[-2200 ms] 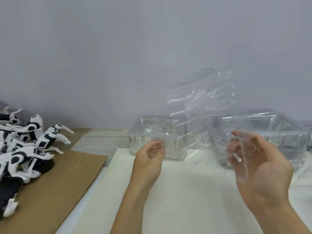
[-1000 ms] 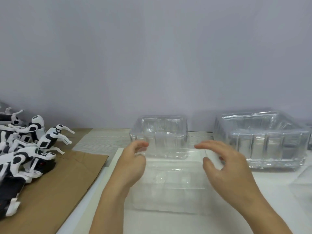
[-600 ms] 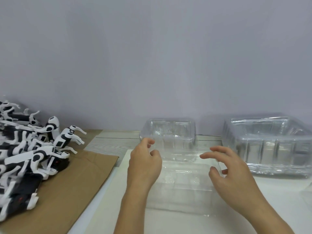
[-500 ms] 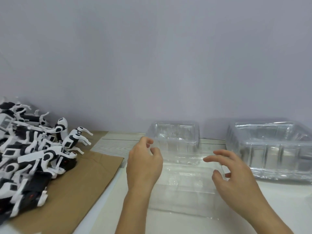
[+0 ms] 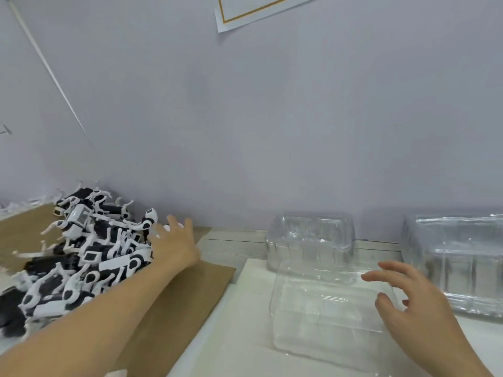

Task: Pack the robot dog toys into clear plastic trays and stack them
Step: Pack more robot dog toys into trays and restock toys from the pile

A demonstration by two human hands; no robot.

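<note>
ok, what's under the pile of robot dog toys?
The pile of robot dog toys lies on brown cardboard, bare at its right edge. Whatever is under the pile's middle is covered.

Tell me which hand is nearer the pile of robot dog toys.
Left. The left hand reaches open over the pile of robot dog toys at its right edge; the right hand hovers far off by the empty clear tray.

Probably a small packing or assembly workroom: a heap of identical black-and-white robot dog toys (image 5: 81,257) on cardboard sheeting (image 5: 177,297), stacked clear plastic trays (image 5: 460,262) on a worktable, against a bare wall with a posted notice (image 5: 250,9).
</note>
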